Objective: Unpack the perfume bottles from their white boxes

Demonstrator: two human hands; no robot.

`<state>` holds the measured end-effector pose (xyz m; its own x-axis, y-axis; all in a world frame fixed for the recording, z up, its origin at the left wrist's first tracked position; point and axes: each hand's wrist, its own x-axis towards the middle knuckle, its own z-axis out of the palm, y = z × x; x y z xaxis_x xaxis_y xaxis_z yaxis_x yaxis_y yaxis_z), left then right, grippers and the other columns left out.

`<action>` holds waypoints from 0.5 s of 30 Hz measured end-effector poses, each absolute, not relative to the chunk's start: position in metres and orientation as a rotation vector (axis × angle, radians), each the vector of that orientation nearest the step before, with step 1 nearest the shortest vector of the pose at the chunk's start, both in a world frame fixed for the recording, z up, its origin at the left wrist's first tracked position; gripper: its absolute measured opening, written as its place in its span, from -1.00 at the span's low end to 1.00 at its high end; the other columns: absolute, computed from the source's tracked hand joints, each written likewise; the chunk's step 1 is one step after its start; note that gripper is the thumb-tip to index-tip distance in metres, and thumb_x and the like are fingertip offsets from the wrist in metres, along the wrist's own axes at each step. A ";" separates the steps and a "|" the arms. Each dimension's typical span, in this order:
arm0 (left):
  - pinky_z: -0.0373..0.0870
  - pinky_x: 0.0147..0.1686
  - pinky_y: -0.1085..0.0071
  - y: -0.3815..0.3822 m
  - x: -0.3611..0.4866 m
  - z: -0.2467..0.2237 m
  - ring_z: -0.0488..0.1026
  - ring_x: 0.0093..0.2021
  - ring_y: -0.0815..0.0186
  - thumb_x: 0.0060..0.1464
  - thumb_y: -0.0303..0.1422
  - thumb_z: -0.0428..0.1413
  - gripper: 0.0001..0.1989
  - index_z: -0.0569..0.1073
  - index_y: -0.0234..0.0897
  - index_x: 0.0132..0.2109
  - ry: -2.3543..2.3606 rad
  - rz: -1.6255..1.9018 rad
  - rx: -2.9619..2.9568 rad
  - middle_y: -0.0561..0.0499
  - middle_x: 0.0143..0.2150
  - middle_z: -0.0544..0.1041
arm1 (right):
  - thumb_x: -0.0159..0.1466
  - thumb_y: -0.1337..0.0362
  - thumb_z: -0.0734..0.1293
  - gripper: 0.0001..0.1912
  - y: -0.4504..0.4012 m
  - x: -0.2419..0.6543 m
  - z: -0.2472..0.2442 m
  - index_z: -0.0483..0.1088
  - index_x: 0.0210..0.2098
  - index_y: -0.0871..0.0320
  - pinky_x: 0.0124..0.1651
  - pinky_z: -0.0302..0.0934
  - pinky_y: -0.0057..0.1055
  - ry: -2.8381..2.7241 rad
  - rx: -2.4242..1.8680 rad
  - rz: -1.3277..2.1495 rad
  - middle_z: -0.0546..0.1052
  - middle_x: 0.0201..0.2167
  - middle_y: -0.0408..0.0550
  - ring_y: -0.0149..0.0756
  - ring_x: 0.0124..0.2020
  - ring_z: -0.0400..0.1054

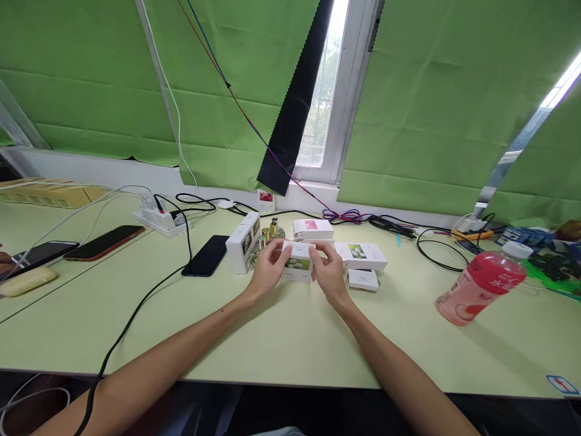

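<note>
Between both hands I hold a small white box (pixel 297 272) with a green and white flower picture on its front. My left hand (pixel 270 264) grips its left side, and my right hand (pixel 327 270) grips its right side. Just left of it a taller white box (pixel 242 242) stands upright. Glass perfume bottles with gold caps (pixel 273 227) are grouped behind my left hand, partly hidden. To the right lie a white flower-printed box (pixel 362 255) and a smaller white box (pixel 363 279). Behind my right hand is a white box with a pink picture (pixel 313 228).
A black phone (pixel 206 255) lies left, with a black cable crossing the table beside it. A pink drink bottle (pixel 483 284) stands right. A power strip (pixel 162 219) and tangled cables line the back. At far left another person's hand (pixel 5 261) is near a phone (pixel 45 254).
</note>
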<state>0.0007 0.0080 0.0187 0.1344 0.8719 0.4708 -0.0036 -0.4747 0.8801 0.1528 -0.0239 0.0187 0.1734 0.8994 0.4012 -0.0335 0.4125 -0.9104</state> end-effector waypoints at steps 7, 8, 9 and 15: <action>0.45 -0.24 0.40 0.008 0.000 0.017 0.54 -0.18 0.24 0.19 -0.10 0.13 -0.69 0.42 -0.24 -0.09 0.857 1.443 1.647 -0.05 -0.14 0.59 | 0.25 -0.04 0.33 -0.64 -0.023 0.153 0.018 0.43 -0.17 0.12 -0.70 0.08 -0.53 -1.207 -0.933 0.817 0.52 -0.25 -0.11 -0.54 -0.66 0.20; 0.45 -0.24 0.40 0.009 0.000 0.017 0.54 -0.18 0.25 0.18 -0.10 0.14 -0.68 0.42 -0.24 -0.08 0.857 1.447 1.645 -0.05 -0.14 0.59 | 0.25 -0.04 0.33 -0.65 -0.023 0.153 0.018 0.43 -0.18 0.12 -0.70 0.08 -0.53 -1.207 -0.933 0.814 0.52 -0.25 -0.11 -0.54 -0.66 0.21; 0.45 -0.24 0.40 0.009 0.000 0.017 0.55 -0.18 0.25 0.18 -0.10 0.14 -0.68 0.41 -0.24 -0.08 0.856 1.451 1.644 -0.05 -0.14 0.59 | 0.26 -0.03 0.33 -0.65 -0.023 0.153 0.018 0.43 -0.18 0.12 -0.70 0.08 -0.54 -1.208 -0.934 0.808 0.52 -0.26 -0.11 -0.53 -0.66 0.21; 0.46 -0.22 0.39 0.009 0.001 0.017 0.55 -0.17 0.25 0.18 -0.10 0.14 -0.67 0.41 -0.25 -0.08 0.849 1.458 1.642 -0.06 -0.14 0.59 | 0.27 -0.01 0.33 -0.66 -0.023 0.153 0.017 0.44 -0.17 0.13 -0.68 0.11 -0.54 -1.213 -0.941 0.788 0.51 -0.27 -0.11 -0.53 -0.64 0.22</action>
<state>0.0007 0.0093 0.0166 0.1240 0.8679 0.4810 -0.0099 -0.4836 0.8752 0.1532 -0.0231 0.0172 0.1888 0.8936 0.4073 -0.0086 0.4163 -0.9092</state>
